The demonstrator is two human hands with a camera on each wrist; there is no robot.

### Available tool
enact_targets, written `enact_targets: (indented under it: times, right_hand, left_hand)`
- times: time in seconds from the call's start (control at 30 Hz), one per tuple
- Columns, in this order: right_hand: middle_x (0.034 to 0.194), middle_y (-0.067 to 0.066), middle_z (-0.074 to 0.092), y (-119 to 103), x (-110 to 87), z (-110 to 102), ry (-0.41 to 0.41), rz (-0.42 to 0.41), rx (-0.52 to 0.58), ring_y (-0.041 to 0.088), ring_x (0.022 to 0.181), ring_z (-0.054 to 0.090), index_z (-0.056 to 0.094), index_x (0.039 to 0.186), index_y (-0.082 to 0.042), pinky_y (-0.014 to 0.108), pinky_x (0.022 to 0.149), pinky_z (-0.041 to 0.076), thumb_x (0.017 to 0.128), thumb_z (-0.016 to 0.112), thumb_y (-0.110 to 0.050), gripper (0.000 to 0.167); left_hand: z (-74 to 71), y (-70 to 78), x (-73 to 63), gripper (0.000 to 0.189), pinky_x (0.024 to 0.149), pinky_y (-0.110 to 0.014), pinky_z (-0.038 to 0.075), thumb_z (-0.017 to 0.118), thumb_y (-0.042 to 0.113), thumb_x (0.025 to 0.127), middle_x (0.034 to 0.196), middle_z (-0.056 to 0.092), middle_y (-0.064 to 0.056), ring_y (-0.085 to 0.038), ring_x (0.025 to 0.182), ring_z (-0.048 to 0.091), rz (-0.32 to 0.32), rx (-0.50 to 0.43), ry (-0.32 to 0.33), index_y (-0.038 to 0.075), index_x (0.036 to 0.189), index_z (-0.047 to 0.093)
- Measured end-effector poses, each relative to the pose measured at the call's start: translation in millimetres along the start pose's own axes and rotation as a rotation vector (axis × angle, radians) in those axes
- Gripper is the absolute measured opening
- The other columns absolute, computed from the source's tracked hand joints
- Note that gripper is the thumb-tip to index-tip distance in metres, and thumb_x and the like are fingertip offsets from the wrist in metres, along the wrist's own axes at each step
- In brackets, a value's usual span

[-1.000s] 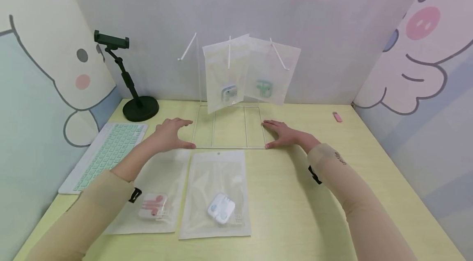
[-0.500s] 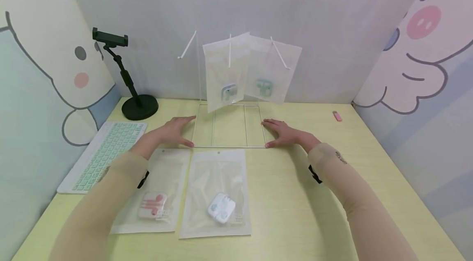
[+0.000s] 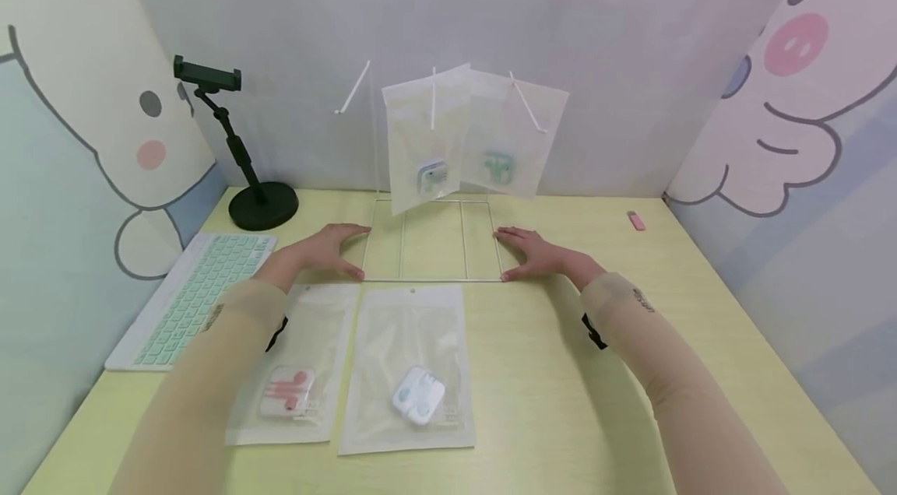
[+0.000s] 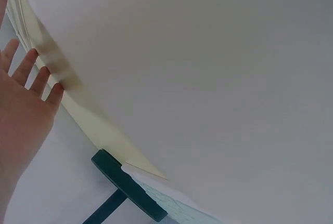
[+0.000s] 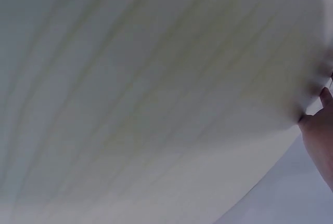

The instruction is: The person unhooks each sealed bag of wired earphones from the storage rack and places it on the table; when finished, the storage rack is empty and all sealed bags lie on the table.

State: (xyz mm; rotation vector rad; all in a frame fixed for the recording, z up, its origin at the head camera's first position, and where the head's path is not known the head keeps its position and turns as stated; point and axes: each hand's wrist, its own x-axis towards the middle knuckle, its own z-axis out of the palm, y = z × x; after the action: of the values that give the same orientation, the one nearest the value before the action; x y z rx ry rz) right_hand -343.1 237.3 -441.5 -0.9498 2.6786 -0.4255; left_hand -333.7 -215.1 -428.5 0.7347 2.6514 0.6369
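Note:
In the head view a white wire display rack point(image 3: 434, 280) stands on the table, its flat base between my two hands. My left hand point(image 3: 324, 250) is spread at the base's left side, thumb by the front corner and fingers further back. At the right side my right hand point(image 3: 536, 255) rests likewise, fingertips and thumb at the side wire. From two of the rack's hooks hang a clear pouch with blue-grey earphones point(image 3: 432, 177) and one with green earphones point(image 3: 498, 167). Flat in front lie a pouch with pink earphones point(image 3: 289, 391) and a pouch with white earphones point(image 3: 419, 395).
A white keyboard with mint keys point(image 3: 203, 300) lies at the left, partly behind my left sleeve. Behind it stands a black phone stand point(image 3: 262, 205). A small pink stick point(image 3: 636, 221) lies at the far right. Walls enclose the table's back and sides.
My left forearm has swung to the right, uncovering more of the keyboard, while the left fingers have closed in slightly on the rack's side. My right hand has stayed at the base.

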Motion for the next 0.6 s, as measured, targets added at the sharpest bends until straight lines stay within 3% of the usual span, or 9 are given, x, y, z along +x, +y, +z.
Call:
enact_targets:
  times: [0.4, 0.6]
  right_hand:
    - [0.156, 0.015, 0.016, -1.0, -0.8, -1.6, 0.002, 0.006, 0.018, 0.035, 0.143, 0.011, 0.023, 0.150, -0.008, 0.057, 0.113, 0.010, 0.079, 0.072, -0.050, 0.096]
    - [0.155, 0.017, 0.018, -8.1, 0.2, -12.9, 0.026, 0.022, 0.091, 0.036, 0.143, 0.014, 0.023, 0.150, -0.007, 0.054, 0.113, 0.014, 0.081, 0.069, -0.051, 0.095]
  left_hand:
    - [1.5, 1.9, -1.3, 0.094, 0.110, -0.060, 0.014, 0.076, 0.049, 0.074, 0.153, 0.023, -0.021, -0.044, 0.139, 0.015, 0.008, 0.053, 0.015, 0.007, 0.147, 0.033]
    - [1.4, 0.5, 0.4, 0.094, 0.110, -0.060, 0.015, 0.076, 0.049, 0.074, 0.152, 0.025, -0.021, -0.044, 0.138, 0.017, 0.018, 0.075, 0.018, 0.006, 0.146, 0.034]
